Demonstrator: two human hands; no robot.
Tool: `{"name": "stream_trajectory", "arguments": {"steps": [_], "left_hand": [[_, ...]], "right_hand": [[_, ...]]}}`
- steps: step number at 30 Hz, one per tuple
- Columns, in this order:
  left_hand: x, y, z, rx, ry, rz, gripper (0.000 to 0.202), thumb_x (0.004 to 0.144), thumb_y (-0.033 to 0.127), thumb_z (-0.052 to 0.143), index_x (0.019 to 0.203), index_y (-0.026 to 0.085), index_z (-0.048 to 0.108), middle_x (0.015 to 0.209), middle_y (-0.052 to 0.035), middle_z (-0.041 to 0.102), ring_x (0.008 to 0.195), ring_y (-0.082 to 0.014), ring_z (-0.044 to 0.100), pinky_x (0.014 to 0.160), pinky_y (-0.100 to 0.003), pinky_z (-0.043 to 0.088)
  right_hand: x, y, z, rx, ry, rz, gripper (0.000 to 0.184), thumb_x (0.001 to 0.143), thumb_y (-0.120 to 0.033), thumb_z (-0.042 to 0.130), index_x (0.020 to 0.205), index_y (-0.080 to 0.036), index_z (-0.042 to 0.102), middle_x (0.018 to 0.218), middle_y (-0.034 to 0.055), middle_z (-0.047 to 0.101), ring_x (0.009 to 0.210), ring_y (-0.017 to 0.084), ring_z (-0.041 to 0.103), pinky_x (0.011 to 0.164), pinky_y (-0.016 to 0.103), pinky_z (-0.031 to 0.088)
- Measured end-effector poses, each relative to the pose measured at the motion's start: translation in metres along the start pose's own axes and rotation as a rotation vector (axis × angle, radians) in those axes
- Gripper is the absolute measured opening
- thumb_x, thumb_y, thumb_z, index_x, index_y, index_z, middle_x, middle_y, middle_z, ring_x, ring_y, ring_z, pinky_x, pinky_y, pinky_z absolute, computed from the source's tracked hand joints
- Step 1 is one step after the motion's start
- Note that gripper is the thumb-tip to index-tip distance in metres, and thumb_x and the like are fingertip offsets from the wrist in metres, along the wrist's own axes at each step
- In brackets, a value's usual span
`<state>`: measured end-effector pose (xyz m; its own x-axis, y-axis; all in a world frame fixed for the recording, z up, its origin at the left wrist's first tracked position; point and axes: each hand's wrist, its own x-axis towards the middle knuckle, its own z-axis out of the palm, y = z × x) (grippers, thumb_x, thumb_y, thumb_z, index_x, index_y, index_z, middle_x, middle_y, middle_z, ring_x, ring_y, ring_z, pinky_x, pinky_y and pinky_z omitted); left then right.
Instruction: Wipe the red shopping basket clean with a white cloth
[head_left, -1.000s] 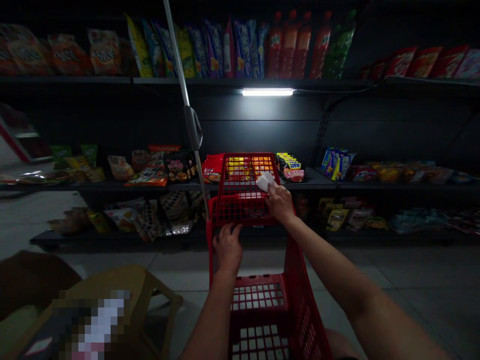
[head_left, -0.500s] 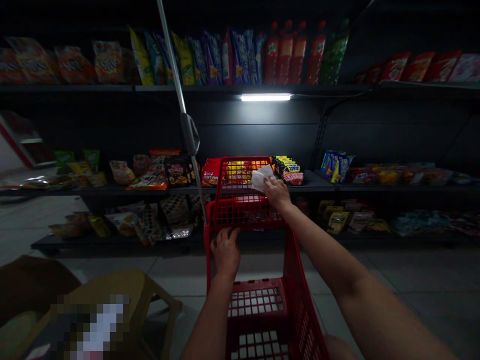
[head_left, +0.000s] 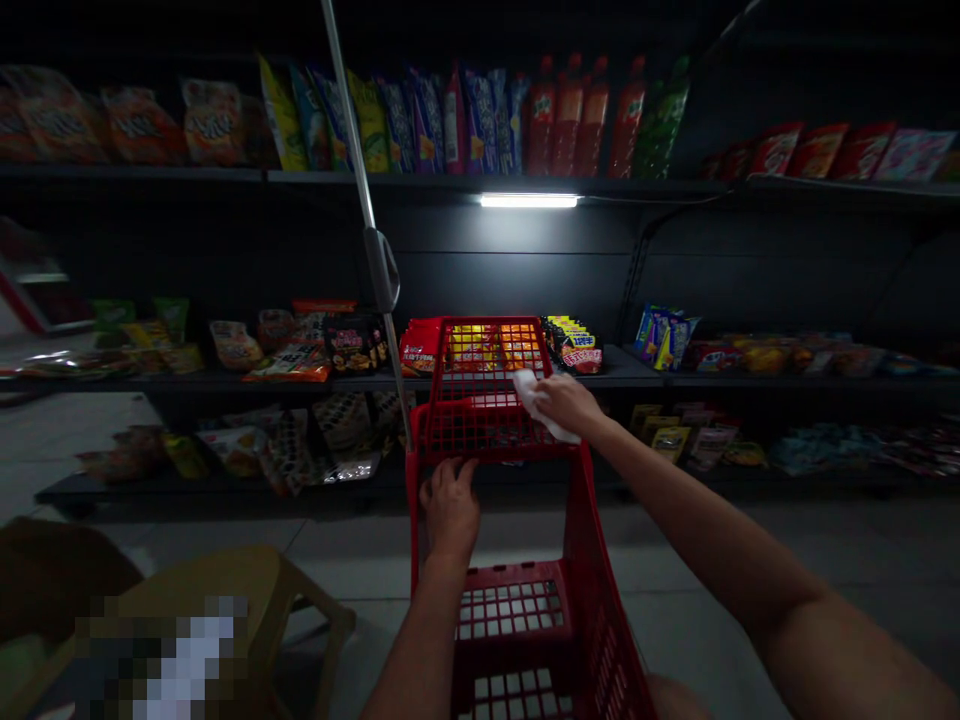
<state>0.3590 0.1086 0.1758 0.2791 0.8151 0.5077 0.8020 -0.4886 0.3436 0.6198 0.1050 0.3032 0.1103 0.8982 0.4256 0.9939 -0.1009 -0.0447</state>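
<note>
Your right hand (head_left: 570,405): fingers clenched on white wipe (head_left: 537,402), against red shopping cart (head_left: 586,520). Your left hand (head_left: 450,510): fingers gripping cart rim. Shelved snack packets (head_left: 352,343): labels unreadable.

And here we are in a dim shop aisle, folks! Dark metal shelving (head_left: 150,173) runs right across, loaded with snack packets (head_left: 427,120) and red bottles (head_left: 570,120) up top. One bright strip light (head_left: 529,200) glows under the top shelf against the dark back panel (head_left: 480,270). Pale floor tiles (head_left: 712,540) stretch below, and there's a tan plastic stool (head_left: 262,575) down at the lower left!
</note>
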Motion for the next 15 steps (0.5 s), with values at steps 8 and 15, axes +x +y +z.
{"name": "stream_trajectory", "arguments": {"steps": [8, 15], "left_hand": [[0.005, -0.001, 0.001, 0.007, 0.012, -0.006, 0.051, 0.082, 0.008, 0.052, 0.126, 0.031, 0.065, 0.131, -0.0074, 0.060, 0.125, -0.0253, 0.049, 0.101, -0.043, 0.038], [0.003, -0.008, -0.002, 0.038, 0.026, -0.027, 0.049, 0.083, 0.010, 0.054, 0.126, 0.031, 0.064, 0.129, -0.0083, 0.060, 0.124, -0.0263, 0.049, 0.101, -0.044, 0.038]], "right_hand": [[0.041, -0.036, 0.060, 0.117, 0.288, -0.100, 0.048, 0.096, -0.023, 0.049, 0.144, -0.017, 0.051, 0.150, 0.0136, 0.047, 0.140, 0.027, 0.040, 0.117, 0.047, 0.028], [0.000, -0.056, 0.076, 0.083, 0.016, -0.735, 0.044, 0.097, -0.017, 0.049, 0.138, -0.030, 0.058, 0.142, 0.0032, 0.057, 0.132, 0.024, 0.048, 0.114, 0.038, 0.036]]}}
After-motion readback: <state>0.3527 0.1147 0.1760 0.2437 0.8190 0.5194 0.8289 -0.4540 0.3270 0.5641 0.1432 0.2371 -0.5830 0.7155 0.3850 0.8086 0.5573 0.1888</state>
